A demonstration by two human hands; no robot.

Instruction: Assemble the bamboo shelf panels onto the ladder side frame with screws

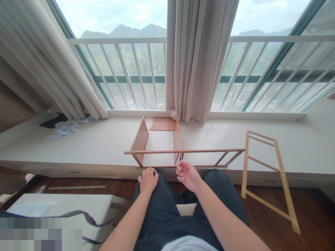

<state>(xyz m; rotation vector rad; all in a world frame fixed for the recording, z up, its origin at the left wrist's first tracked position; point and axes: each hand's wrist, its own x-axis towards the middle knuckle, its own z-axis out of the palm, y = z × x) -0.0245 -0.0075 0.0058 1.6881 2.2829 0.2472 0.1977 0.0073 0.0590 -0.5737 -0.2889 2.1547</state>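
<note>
**Hands idle on knees, wooden rack frame on ledge ahead**

Left hand [148, 179] rests on the knee, fingers curled into a loose fist, holding nothing. Right hand [187, 175] is palm-up, fingers half curled, empty, just below the wooden rack frame [162, 146] on the window ledge [104, 143]. The frame looks light, stiff and thin-slatted; likely best gripped at the side panels, not the long front rail. A ladder-like side frame [264, 174] leans against the ledge at right. Curtain [196, 59] behind.

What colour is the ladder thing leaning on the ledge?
Light tan wood, seen in the head view: ladder frame.
</note>
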